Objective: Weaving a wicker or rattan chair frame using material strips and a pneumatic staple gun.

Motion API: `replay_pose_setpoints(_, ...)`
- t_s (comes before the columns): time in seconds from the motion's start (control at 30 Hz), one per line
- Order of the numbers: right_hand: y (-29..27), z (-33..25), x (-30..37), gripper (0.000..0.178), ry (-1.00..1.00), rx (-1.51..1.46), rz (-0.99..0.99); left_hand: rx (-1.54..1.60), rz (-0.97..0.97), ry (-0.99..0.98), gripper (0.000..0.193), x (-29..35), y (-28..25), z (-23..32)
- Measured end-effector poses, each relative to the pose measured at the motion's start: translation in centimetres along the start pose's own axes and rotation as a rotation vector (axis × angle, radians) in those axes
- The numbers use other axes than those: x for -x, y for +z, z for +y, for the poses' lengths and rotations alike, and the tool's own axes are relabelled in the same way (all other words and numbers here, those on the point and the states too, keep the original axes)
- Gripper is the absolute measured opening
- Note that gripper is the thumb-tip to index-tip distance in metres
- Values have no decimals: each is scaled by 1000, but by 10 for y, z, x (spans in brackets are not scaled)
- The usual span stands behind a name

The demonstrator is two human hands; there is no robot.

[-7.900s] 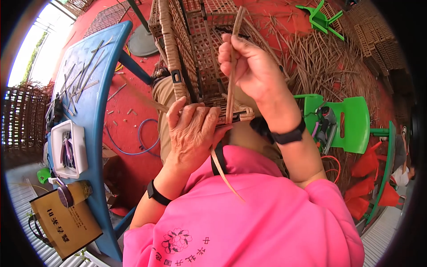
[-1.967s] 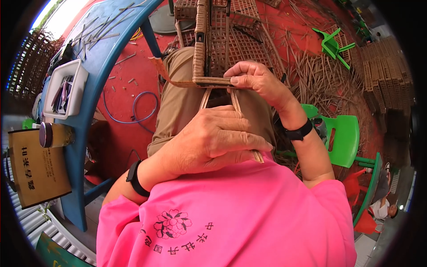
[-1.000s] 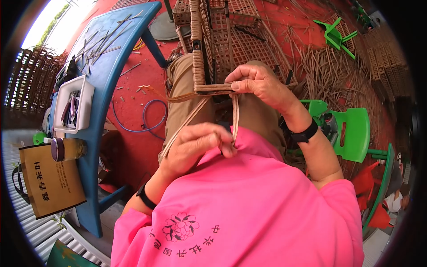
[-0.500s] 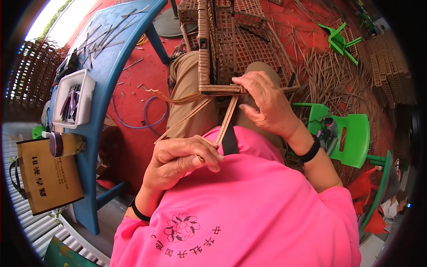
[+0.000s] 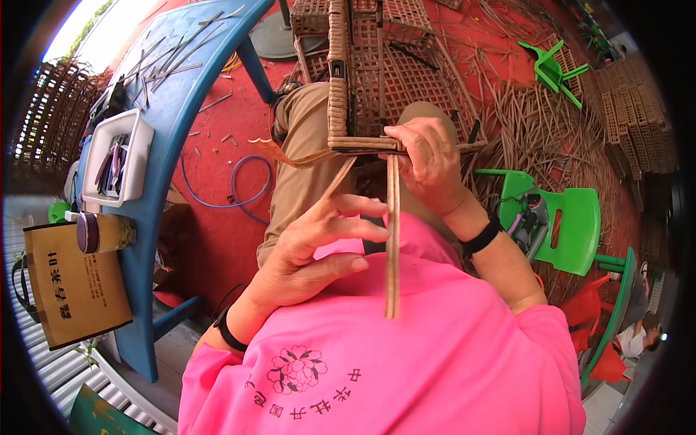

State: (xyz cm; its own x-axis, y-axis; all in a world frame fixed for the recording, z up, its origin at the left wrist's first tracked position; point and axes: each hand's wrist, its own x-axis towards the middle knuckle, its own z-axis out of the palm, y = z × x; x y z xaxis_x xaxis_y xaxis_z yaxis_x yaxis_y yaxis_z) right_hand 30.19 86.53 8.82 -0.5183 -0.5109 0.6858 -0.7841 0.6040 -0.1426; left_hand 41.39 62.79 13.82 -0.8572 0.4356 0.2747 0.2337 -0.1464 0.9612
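A brown wicker frame [image 5: 338, 94] with a strip-wrapped edge stands upright at my lap. My right hand [image 5: 435, 163] grips its lower right corner, thumb and fingers closed round the rim. From that corner a long flat rattan-like strip [image 5: 392, 246] hangs down in front of my pink shirt. My left hand [image 5: 312, 250] is just left of the hanging strip, fingers apart and nothing between them. A second strip [image 5: 339, 176] slants from the frame down behind that hand. One wider, curled strip [image 5: 293, 161] sticks out left from the frame's corner.
Along the left runs a blue table [image 5: 163, 94] bearing a white tray [image 5: 116, 159] of tools, a lidded jar [image 5: 105, 232] and loose strips. A green chair [image 5: 573, 225] stands at right, near a heap of strips [image 5: 540, 134]. A blue hose [image 5: 235, 177] coils on the red floor.
My left hand has let go of the strip and opened. That strip now hangs straight down. My right hand has closed more around the frame's corner.
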Motion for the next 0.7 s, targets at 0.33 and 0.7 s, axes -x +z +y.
replay_pose_setpoints(0.33,-1,-4,-3,35,-4,14,28,-846,7,600,42,-35,16,-12)
replay_pose_setpoints(0.7,-5,1,-2,42,-13,-39,-8,115,128,172,13,-63,26,-15)
